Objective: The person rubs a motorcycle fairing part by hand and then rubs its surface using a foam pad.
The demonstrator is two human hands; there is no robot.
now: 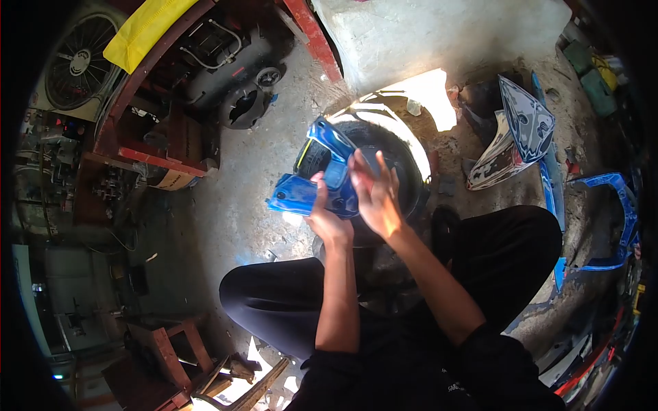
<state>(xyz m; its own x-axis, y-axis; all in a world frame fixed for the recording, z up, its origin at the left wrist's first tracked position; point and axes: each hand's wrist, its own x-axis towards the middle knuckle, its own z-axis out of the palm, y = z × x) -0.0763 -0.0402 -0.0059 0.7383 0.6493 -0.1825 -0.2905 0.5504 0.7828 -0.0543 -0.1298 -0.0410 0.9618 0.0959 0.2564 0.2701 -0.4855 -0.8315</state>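
A glossy blue plastic part (301,194) with two arms and dark holes is held above a black tyre (410,179) on the floor. My left hand (330,218) grips its lower side, thumb pointing up across the blue surface and the other fingers hidden beneath. Against the part's right edge lies my right hand (375,195), its fingers raised and spread, with the palm side partly in shadow. Whether the right fingers pinch anything is not visible.
Patterned fairing panels (522,127) lie on the floor at the right, with a blue frame-shaped part (627,212) beyond them. A red metal shelf (161,159) stands at the left, near a yellow sheet (146,34). Wooden pieces (260,385) lie at the lower left.
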